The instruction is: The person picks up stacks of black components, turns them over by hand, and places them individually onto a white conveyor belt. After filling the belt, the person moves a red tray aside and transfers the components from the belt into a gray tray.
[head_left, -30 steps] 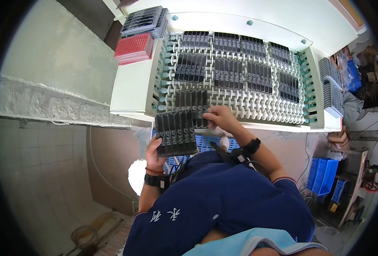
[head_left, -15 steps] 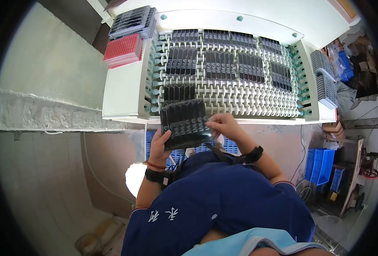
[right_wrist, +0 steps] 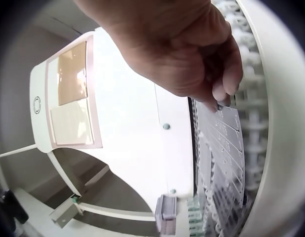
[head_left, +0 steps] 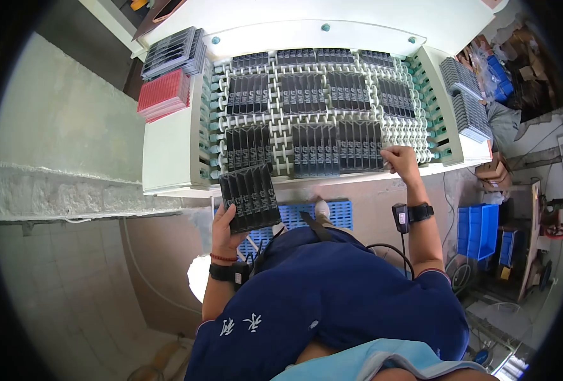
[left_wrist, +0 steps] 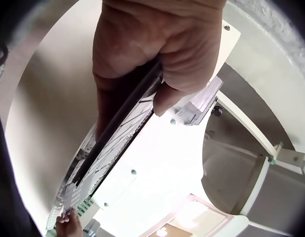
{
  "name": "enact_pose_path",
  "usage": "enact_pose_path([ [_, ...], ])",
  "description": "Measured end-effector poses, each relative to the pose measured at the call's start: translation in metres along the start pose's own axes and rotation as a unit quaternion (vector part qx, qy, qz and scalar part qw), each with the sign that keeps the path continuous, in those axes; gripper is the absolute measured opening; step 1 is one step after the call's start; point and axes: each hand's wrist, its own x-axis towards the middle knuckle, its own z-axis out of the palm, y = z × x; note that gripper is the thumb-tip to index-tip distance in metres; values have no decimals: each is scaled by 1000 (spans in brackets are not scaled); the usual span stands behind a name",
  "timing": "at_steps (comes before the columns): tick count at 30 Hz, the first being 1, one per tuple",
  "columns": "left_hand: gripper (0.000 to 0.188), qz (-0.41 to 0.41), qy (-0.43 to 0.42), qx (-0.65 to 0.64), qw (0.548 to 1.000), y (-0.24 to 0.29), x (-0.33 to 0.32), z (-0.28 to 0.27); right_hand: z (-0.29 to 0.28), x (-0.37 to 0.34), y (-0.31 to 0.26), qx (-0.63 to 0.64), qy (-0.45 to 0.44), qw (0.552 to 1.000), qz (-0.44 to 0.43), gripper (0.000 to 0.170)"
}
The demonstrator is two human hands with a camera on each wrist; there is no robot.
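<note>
My left hand (head_left: 225, 230) grips a stack of dark panels (head_left: 251, 198) with pale print, thumb on top, in front of the conveyor's near edge. In the left wrist view the stack (left_wrist: 118, 126) shows edge-on between thumb and fingers. At the right of the conveyor's front row, my right hand (head_left: 401, 161) pinches the edge of a dark printed panel (head_left: 359, 146) lying on the rollers. The right wrist view shows the fingertips (right_wrist: 219, 94) at that panel's corner. Another dark panel (head_left: 315, 149) lies directly left of it.
The white roller conveyor (head_left: 281, 138) carries several more dark panels in rows. On its left ledge sit a red stack (head_left: 164, 94) and a grey stack (head_left: 173, 52); grey stacks (head_left: 470, 115) stand on the right ledge. Blue crates (head_left: 477, 232) are at the right.
My right hand has gone from the held stack's edge rightward to the conveyor. Two panels now lie in the front row where bare rollers showed. The left hand keeps holding its stack.
</note>
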Motion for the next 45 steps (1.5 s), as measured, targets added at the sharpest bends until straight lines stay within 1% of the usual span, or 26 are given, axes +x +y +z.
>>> enact_pose_path([
  [3,35,-5,-9,-4,1000,-6,3,1,-3,1,11,-103,122,981,-112,20],
  [6,35,-11,-26,-12,1000,-12,6,3,26,-5,-1,-126,165,963,-172,24],
  [8,35,-19,-44,-12,999,-15,11,5,56,-12,-20,-190,147,920,-311,34],
  [10,35,-32,-44,-12,998,-17,11,16,79,-23,-48,-228,46,905,-357,43],
  [13,36,-54,-53,-46,996,-18,11,19,120,-21,-49,-330,67,839,-427,47],
  [14,37,-63,-57,-63,994,-18,10,18,128,-17,-47,-333,63,839,-425,48],
  [16,38,-50,-68,-51,995,-18,7,21,135,-10,-48,-339,56,839,-422,51],
  [17,39,-43,-73,-45,995,-18,6,23,134,-9,-47,-326,52,844,-423,52],
  [20,39,-28,-67,-5,997,-18,4,28,121,-21,-59,-249,50,865,-433,48],
  [22,38,-21,-49,15,998,-19,6,29,114,-37,-66,-133,-36,915,-380,40],
  [23,38,-20,-40,25,999,-21,8,30,112,-44,-66,-75,-77,931,-348,36],
  [24,37,-12,-42,22,999,-24,11,35,116,-49,-60,-14,-151,946,-285,32],
  [25,37,-6,-46,20,999,-27,16,42,123,-53,-53,49,-219,950,-218,29],
  [26,36,0,-51,18,999,-30,21,47,129,-56,-47,111,-283,941,-149,27],
  [27,36,3,-57,22,998,-32,25,48,131,-61,-50,140,-292,941,-94,23],
  [30,35,10,-68,29,997,-41,37,49,125,-58,-44,134,-207,966,-80,21],
  [31,35,9,-69,31,997,-43,39,50,114,-59,-48,120,-169,973,-98,20],
  [33,36,1,-75,40,996,-46,44,53,91,-49,-36,144,-133,977,-87,20],
  [34,38,0,-85,42,995,-47,46,54,74,-41,-28,155,-116,978,-82,20],
  [36,41,-1,-102,46,994,-48,47,52,25,-27,-13,185,-34,980,-58,22],
  [37,40,-1,-103,46,994,-48,47,51,-2,-18,2,167,12,985,-41,23],
  [38,40,0,-103,44,994,-48,48,50,-26,-8,17,137,87,986,-45,21],
  [40,40,0,-101,39,994,-47,47,47,-72,13,47,134,152,979,-34,20],
  [42,40,-5,-100,32,994,-47,47,46,-102,32,70,46,180,983,2,26],
  [44,40,-13,-91,37,995,-48,47,46,-102,44,89,-109,234,964,-57,26],
  [45,39,-14,-84,38,996,-47,46,46,-98,46,84,-184,257,945,-88,26],
])
